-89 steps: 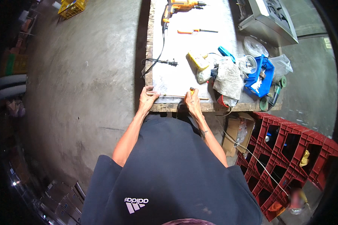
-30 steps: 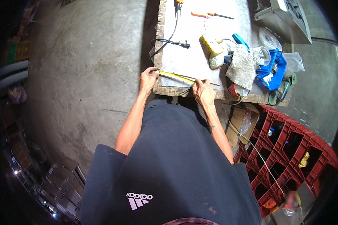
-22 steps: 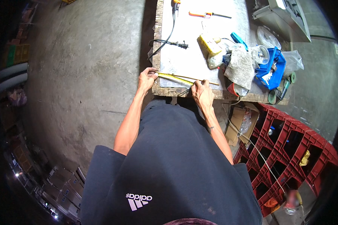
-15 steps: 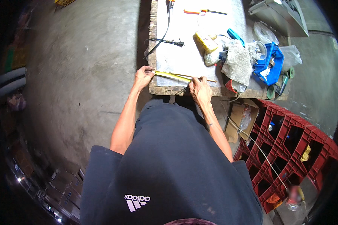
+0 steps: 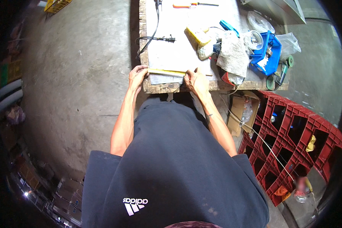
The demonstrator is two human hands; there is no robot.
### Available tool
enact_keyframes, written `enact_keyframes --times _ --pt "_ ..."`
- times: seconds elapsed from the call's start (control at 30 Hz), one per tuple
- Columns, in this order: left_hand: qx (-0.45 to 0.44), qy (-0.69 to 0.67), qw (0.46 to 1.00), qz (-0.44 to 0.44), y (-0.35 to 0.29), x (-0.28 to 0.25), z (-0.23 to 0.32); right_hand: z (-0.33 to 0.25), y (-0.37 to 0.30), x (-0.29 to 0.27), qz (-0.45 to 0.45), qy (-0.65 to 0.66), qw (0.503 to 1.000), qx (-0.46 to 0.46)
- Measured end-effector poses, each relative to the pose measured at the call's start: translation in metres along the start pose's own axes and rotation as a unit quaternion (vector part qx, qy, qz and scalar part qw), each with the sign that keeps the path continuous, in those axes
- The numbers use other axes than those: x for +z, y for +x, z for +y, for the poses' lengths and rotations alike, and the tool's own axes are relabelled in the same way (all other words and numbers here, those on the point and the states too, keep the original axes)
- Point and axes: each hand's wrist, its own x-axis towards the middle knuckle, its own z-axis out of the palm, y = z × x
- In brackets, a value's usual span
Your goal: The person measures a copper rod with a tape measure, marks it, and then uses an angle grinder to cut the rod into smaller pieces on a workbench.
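A grey metal sheet [image 5: 178, 41] lies on a worn wooden bench [image 5: 155, 88]. Across its near end runs a yellow tape measure blade [image 5: 167, 72]. My left hand [image 5: 137, 76] pinches the blade's left end at the sheet's left edge. My right hand [image 5: 195, 80] presses the blade down on the right, near the sheet's front corner. Both forearms reach up from my dark shirt.
Farther along the bench lie a yellow tape measure case [image 5: 198, 36], a black cable with plug [image 5: 157, 38], an orange-handled screwdriver [image 5: 190, 5], a grey rag [image 5: 231, 55] and a blue parts bin [image 5: 268, 57]. Red crates [image 5: 292, 133] stand at the right, concrete floor at the left.
Three seconds ago both hands rested on the sheet's near edge with no tape. Since then the yellow blade has been stretched between them; over the last second they have stayed put.
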Motion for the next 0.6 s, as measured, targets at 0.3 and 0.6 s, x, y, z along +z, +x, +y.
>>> enact_keyframes --times 0.3,0.6 --pt "-0.001 -0.024 1.0 0.006 0.004 0.001 -0.007 0.018 0.001 -0.016 -0.013 0.029 0.999 0.026" --pt "-0.011 -0.005 1.0 0.006 0.006 -0.001 -0.004 0.043 -0.01 -0.03 -0.025 0.051 0.994 0.092"
